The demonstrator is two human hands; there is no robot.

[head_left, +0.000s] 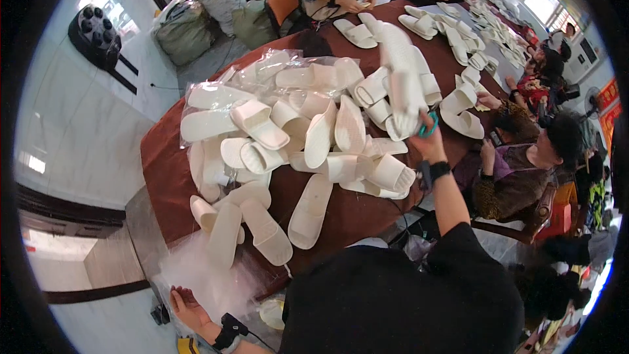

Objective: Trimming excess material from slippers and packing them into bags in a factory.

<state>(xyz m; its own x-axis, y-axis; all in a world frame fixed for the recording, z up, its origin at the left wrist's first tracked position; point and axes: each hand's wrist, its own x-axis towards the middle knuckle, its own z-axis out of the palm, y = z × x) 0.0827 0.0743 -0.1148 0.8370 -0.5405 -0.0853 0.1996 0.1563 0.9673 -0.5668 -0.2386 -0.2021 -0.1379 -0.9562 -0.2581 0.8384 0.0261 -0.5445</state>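
Observation:
My right hand (430, 147) reaches over the right side of the table, its fingers closed at the lower end of a pale slipper (401, 69). Motion blurs that slipper, which is raised above the others. A teal loop (428, 124), like a scissors handle, sits at the same fingers; the rest of it is hidden. Low on the left, my left hand (188, 308) has its fingers apart and slightly bent, with nothing visible in them. Beside it hangs a blurred clear plastic bag (213, 269) at the table edge. A heap of off-white slippers (318, 132) lies in front of me.
A dark red cloth covers the round table (165, 157). Clear plastic wrap (288, 65) lies over the far slippers. Another person (524, 170) sits close on my right; others work at the far side. Stuffed sacks (187, 33) stand on the floor at the far left.

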